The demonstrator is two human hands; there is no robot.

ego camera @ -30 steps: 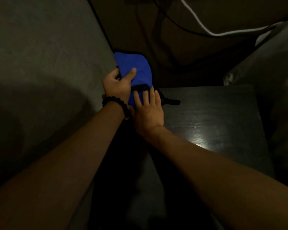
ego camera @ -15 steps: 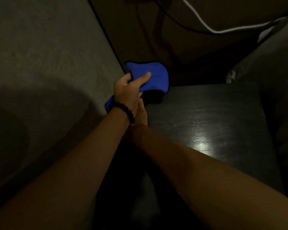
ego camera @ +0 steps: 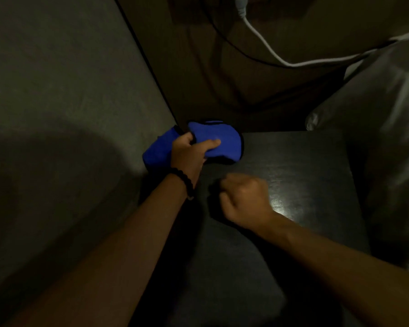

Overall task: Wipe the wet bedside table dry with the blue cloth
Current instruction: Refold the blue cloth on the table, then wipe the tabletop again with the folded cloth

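The blue cloth [ego camera: 219, 143] with a black edge is bunched at the far left corner of the dark bedside table [ego camera: 305, 166]. My left hand [ego camera: 189, 153], with a black bead bracelet on the wrist, grips it, thumb on top; part of the cloth hangs to the left of the hand. My right hand [ego camera: 242, 197] hovers over the table's middle left, curled into a loose fist with nothing in it. A bright sheen shows on the tabletop just right of that fist.
A grey wall [ego camera: 64, 90] runs along the table's left side. Behind the table a black cable [ego camera: 222, 36] and a white cable [ego camera: 265, 46] hang down. Pale bedding [ego camera: 387, 138] lies at the right edge.
My right hand has come off the cloth and pulled back towards me, closing into a fist. My left hand keeps its grip and has lowered the cloth onto the table corner.
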